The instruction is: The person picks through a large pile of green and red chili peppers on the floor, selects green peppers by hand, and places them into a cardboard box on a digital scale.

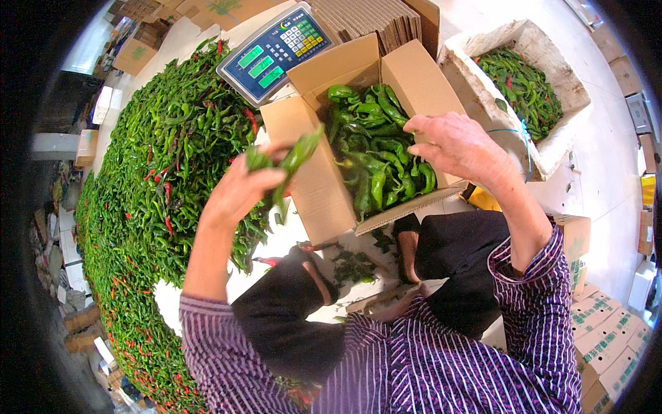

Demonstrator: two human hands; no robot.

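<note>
My left hand (240,186) grips a few green peppers (300,152), blurred, just left of the open cardboard box (323,178). Inside the box lies a layer of long, shiny green peppers (370,155). Over the box's right side is my right hand (455,145), its fingers bent and apart above the peppers. I see nothing held in it, though its palm is hidden. A large heap of green peppers (170,134) with scattered red ones rises on the left, close to my left hand.
A digital scale display (271,49) stands behind the box, beside stacked flat cardboard (370,20). At right sits a dirty white foam box (566,129) with peppers inside and blue string. Printed cartons (602,331) are stacked at lower right. Loose leaves (354,266) lie between my feet.
</note>
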